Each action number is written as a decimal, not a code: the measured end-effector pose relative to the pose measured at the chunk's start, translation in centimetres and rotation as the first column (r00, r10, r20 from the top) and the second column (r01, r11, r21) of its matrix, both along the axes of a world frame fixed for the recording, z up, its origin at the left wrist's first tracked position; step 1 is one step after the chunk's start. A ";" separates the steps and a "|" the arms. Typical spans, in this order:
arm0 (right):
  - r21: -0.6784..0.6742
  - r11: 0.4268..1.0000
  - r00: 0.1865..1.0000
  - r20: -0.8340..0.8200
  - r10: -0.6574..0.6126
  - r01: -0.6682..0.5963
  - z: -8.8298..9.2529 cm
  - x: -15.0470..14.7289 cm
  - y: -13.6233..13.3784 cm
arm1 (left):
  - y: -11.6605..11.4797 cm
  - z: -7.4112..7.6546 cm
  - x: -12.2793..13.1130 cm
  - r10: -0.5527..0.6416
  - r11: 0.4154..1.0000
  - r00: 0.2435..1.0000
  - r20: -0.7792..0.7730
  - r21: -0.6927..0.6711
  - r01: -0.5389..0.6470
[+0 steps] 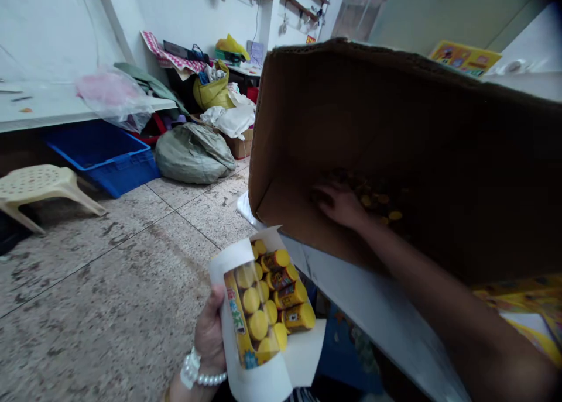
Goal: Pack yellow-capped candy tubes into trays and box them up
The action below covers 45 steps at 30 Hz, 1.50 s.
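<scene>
Several jars in carton in left grip

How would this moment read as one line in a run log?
left grip: holding open white box of yellow-lidded tubs | right grip: inside cardboard carton, near yellow-topped items, hold unclear

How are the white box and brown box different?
The white box is small, with a clear window; the brown box is much bigger, with none showing. The left hand holds the white box; the right hand is inside the brown box. Both are open with yellow lids inside.
</scene>
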State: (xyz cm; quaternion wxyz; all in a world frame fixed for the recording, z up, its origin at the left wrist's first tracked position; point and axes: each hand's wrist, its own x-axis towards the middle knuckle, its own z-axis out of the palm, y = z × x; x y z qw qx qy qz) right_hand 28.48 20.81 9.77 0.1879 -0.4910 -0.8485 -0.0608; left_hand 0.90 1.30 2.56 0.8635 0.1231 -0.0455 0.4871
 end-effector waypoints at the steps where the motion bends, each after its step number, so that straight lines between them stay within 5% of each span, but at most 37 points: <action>1: -0.043 0.999 0.999 0.045 0.020 -0.018 -0.1 0.8 1.3 | 0.0 0.1 -0.2 0.017 1.000 1.000 0.001 -0.001 -0.017; 5: -0.131 0.991 0.990 0.132 0.053 -0.035 -1.1 2.0 2.5 | -0.5 -0.5 -1.3 0.092 0.996 0.996 -0.014 0.006 -0.092; 15: -0.278 0.961 0.985 0.165 0.054 -0.006 -1.4 2.2 -1.3 | -0.9 -3.0 -1.6 0.140 0.981 0.979 -0.150 -0.114 -0.158; 17: -0.314 0.948 0.989 0.117 0.093 -0.052 -0.2 0.9 -3.0 | -0.9 -2.9 -1.3 0.124 0.983 0.982 -0.143 -0.118 -0.142; 21: -0.421 0.890 0.967 -0.243 0.073 -0.173 2.7 -4.0 -7.4 | -1.0 -3.0 -0.6 0.092 0.981 0.984 -0.149 -0.154 -0.115; 25: -0.418 0.877 0.961 -0.233 0.149 -0.237 4.1 -8.5 -10.2 | -1.2 -2.7 0.1 0.075 0.979 0.988 -0.137 -0.181 -0.099; 28: -0.412 0.861 0.953 -0.168 0.251 -0.300 3.5 -9.6 -10.5 | -1.2 -2.0 0.4 0.033 0.978 0.989 -0.143 -0.197 -0.061; 35: -0.165 0.968 0.966 -0.211 0.151 -0.188 -0.1 -9.3 -11.5 | -1.2 -1.4 0.6 0.041 0.974 0.989 -0.139 -0.215 -0.071; 40: -0.381 0.890 0.919 -0.382 0.093 -0.248 -1.0 -8.3 -9.7 | -0.8 -1.6 0.5 0.005 0.993 0.997 -0.082 -0.115 -0.014; 43: -0.389 0.919 0.975 -0.169 -0.144 0.068 0.9 -5.4 -6.7 | -0.5 -1.5 0.1 -0.012 0.996 0.998 -0.067 -0.088 0.006; 45: -0.314 0.877 0.930 0.070 -0.361 0.364 2.4 -2.6 -4.6 | -0.6 -1.3 -0.4 0.008 0.997 0.998 -0.068 -0.079 -0.013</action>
